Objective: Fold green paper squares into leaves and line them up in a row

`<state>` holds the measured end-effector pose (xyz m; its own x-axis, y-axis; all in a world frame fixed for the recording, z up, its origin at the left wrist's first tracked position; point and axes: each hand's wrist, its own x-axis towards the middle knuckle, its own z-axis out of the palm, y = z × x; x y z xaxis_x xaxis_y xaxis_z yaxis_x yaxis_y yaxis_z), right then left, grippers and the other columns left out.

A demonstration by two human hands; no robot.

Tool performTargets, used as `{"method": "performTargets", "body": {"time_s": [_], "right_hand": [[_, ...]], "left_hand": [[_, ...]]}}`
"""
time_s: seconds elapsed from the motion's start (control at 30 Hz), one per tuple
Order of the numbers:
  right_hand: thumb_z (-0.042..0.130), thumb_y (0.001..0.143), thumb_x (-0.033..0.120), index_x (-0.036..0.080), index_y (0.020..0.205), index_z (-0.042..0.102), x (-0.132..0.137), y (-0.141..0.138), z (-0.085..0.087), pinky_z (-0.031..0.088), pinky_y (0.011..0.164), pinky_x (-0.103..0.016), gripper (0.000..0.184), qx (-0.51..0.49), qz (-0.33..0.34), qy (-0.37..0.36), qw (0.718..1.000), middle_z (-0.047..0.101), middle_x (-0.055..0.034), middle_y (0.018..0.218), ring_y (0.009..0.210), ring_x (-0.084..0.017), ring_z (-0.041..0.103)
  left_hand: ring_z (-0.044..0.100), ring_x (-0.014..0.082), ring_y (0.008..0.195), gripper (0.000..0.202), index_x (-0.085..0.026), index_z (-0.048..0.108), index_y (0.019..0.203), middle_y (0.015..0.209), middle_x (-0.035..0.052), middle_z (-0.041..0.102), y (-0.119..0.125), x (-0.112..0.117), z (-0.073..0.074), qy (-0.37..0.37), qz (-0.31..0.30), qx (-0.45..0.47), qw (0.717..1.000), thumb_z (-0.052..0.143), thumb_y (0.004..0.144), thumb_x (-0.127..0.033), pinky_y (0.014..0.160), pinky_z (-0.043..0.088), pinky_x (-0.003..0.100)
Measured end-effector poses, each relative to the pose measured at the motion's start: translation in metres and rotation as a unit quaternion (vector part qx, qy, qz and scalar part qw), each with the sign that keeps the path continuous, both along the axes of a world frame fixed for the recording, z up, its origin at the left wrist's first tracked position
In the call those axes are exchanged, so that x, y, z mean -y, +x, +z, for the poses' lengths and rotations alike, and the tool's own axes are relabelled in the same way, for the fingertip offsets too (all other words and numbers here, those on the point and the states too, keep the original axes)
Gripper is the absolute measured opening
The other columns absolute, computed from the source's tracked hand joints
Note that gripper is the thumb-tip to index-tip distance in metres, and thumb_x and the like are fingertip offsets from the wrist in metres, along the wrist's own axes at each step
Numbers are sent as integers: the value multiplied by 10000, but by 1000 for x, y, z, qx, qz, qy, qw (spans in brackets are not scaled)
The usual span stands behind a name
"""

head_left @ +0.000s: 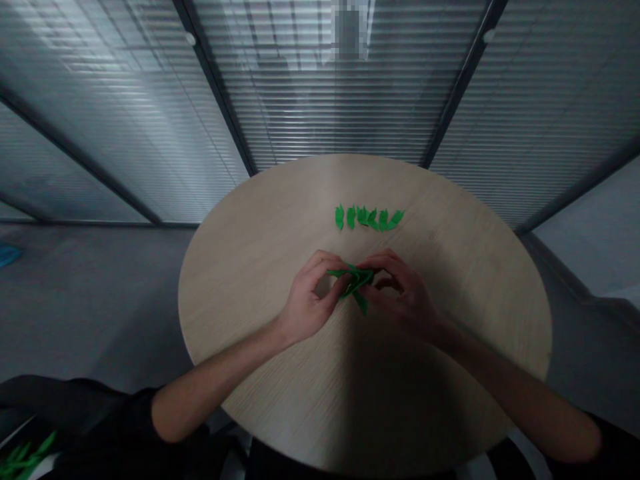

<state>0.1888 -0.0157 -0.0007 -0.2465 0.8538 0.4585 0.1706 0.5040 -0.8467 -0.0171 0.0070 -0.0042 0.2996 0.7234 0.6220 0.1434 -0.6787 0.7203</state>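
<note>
Together, left hand (307, 303) and right hand (407, 300) half-curled, fingertips pinching a pointed green piece (358, 279)

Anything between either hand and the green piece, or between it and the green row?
Nothing visible blocks the left hand or right hand: both hold the green piece. Toward the green row, only their own fingers and tabletop lie between.

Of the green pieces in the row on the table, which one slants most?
The right-end green piece: its top leans well rightward, while the other pieces run more nearly up and down.
</note>
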Motion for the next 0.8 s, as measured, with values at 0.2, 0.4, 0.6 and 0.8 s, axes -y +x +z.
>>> {"method": "performTargets", "body": {"time_s": [0.2,0.4,0.6,0.8], "right_hand": [[742,909,220,249,1068,693,-1,0,-1,579,623,-192,169,5,-14,-14,1000,592,-19,1026,840,-123,654],[747,911,252,230,943,696,-1,-1,1,545,591,-180,65,0,-48,-22,999,601,2,932,752,-100,645],[737,901,251,223,926,684,-1,-2,2,537,573,-183,66,5,-52,-28,998,596,3,902,730,-104,632],[726,906,277,224,916,670,-1,-4,0,544,561,-192,79,5,-76,-24,997,585,9,874,689,-102,629]], "left_hand": [[699,167,832,98,-177,744,991,908,64,739,0,2,2,-44,-16,-9,999,648,994,-196,734,560,274],[758,151,766,87,-170,750,994,918,60,806,1,4,2,-114,-16,39,993,696,949,-221,702,610,242],[783,166,767,126,-158,768,968,890,73,819,0,3,2,-132,-12,39,990,676,963,-244,685,632,240],[774,142,731,152,-179,670,1124,870,39,788,3,7,-1,-152,-53,98,982,666,978,-219,680,643,225]]}}
